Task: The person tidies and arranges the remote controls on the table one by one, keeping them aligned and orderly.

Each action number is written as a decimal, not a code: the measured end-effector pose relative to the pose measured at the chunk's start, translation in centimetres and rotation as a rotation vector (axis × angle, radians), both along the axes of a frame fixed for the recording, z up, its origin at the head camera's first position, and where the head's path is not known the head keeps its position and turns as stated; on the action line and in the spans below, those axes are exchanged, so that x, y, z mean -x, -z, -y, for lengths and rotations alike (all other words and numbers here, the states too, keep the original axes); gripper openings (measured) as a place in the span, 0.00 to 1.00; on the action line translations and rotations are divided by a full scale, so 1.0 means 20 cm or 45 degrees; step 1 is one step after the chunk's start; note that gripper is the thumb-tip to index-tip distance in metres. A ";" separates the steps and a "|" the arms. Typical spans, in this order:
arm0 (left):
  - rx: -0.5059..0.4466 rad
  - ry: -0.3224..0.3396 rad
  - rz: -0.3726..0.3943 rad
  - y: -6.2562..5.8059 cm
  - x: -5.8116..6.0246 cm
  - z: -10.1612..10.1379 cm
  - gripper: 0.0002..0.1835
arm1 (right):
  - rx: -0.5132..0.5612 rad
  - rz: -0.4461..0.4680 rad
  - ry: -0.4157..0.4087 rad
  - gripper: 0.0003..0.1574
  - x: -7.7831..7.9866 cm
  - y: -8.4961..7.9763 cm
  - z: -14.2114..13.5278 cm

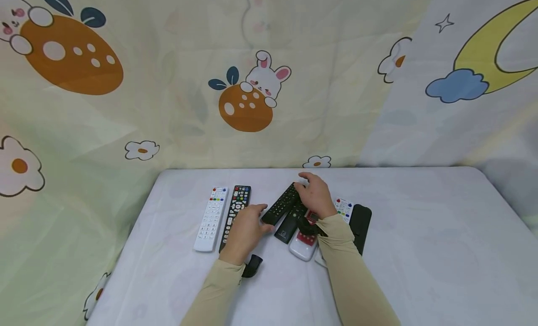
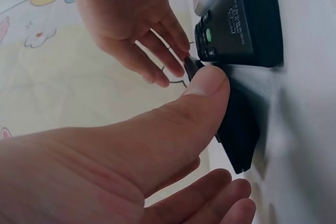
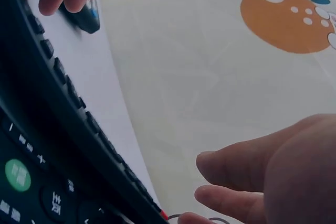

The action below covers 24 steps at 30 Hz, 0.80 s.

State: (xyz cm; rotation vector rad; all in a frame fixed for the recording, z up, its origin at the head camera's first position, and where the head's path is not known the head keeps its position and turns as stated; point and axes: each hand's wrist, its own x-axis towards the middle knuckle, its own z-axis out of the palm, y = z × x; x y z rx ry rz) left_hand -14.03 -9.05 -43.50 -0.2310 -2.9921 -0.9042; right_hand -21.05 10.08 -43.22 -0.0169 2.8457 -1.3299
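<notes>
In the head view, a black remote control [image 1: 280, 205] lies slantwise between the two hands. My left hand [image 1: 247, 229] is by its near end, thumb and fingers spread apart. The left wrist view has the left thumb [image 2: 173, 103] overlapping this remote [image 2: 240, 135], with fingers lower down. My right hand [image 1: 316, 195] reaches to the far end, thumb at its corner and fingers relaxed. Another black remote [image 1: 290, 223] lies alongside; its green button [image 3: 18, 175] shows in the right wrist view. Right fingers [image 3: 236, 163] appear apart from both remotes there.
A white remote [image 1: 211, 218] and a black remote with coloured buttons [image 1: 235, 209] lie at the left. Under the right forearm are a white-and-red remote [image 1: 303, 246], another white remote [image 1: 343, 208] and a black one [image 1: 361, 223]. A patterned curtain [image 1: 180, 130] hangs behind the white-covered table [image 1: 428, 251].
</notes>
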 end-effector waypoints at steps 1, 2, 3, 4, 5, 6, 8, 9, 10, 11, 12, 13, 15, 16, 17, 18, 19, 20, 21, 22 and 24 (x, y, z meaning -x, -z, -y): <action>0.006 0.002 -0.003 0.00 0.00 0.00 0.33 | -0.004 0.010 -0.001 0.27 0.00 0.00 0.00; 0.008 0.001 0.001 0.00 0.00 0.00 0.34 | -0.007 0.021 0.000 0.27 0.00 0.01 0.00; 0.013 0.001 0.005 0.01 0.00 0.00 0.34 | -0.012 0.025 -0.004 0.27 0.00 0.01 0.00; 0.018 0.000 0.009 0.01 0.00 0.00 0.34 | -0.014 0.031 -0.004 0.27 0.00 0.01 0.00; 0.019 -0.001 0.016 0.01 0.00 -0.01 0.33 | -0.018 0.035 -0.008 0.27 0.01 0.01 0.00; 0.020 -0.004 0.022 0.01 0.00 -0.01 0.33 | -0.023 0.040 -0.007 0.27 0.01 0.01 0.00; 0.020 -0.009 0.037 0.01 0.00 -0.01 0.33 | -0.040 0.039 -0.016 0.27 0.01 0.01 0.01; 0.017 -0.010 0.045 0.01 0.00 -0.01 0.34 | -0.046 0.037 -0.020 0.27 0.01 0.02 0.01; 0.015 -0.011 0.051 0.01 0.00 -0.01 0.34 | -0.053 0.035 -0.023 0.27 0.01 0.02 0.01; 0.015 -0.011 0.059 0.01 0.00 -0.01 0.34 | -0.063 0.028 -0.028 0.27 0.01 0.02 0.01; 0.014 -0.010 0.066 0.01 0.00 -0.01 0.34 | -0.074 0.025 -0.033 0.27 0.01 0.02 0.01; 0.013 -0.006 0.072 0.01 0.00 0.00 0.34 | -0.086 0.020 -0.042 0.27 0.01 0.02 0.01; 0.013 0.000 0.083 0.01 0.00 0.00 0.34 | -0.108 0.013 -0.052 0.27 0.01 0.03 0.01; 0.014 0.004 0.085 0.01 0.00 0.00 0.34 | -0.119 0.013 -0.055 0.27 0.01 0.03 0.02; 0.014 0.006 0.089 0.01 0.00 0.00 0.34 | -0.128 0.020 -0.057 0.27 0.01 0.03 0.02; 0.011 0.009 0.088 0.01 0.00 0.00 0.33 | -0.137 0.024 -0.062 0.27 0.01 0.03 0.02; 0.009 0.012 0.087 0.01 0.00 0.00 0.33 | -0.141 0.029 -0.061 0.27 0.02 0.03 0.02; 0.011 0.013 0.082 0.02 0.00 0.00 0.32 | -0.144 0.036 -0.059 0.27 0.02 0.03 0.02; 0.011 0.015 0.076 0.02 0.00 0.00 0.31 | -0.144 0.042 -0.056 0.27 0.02 0.04 0.02; 0.012 0.015 0.068 0.02 0.00 0.00 0.31 | -0.142 0.049 -0.055 0.27 0.02 0.03 0.02; 0.017 0.019 0.053 0.02 0.00 0.00 0.30 | -0.140 0.052 -0.058 0.27 0.02 0.04 0.03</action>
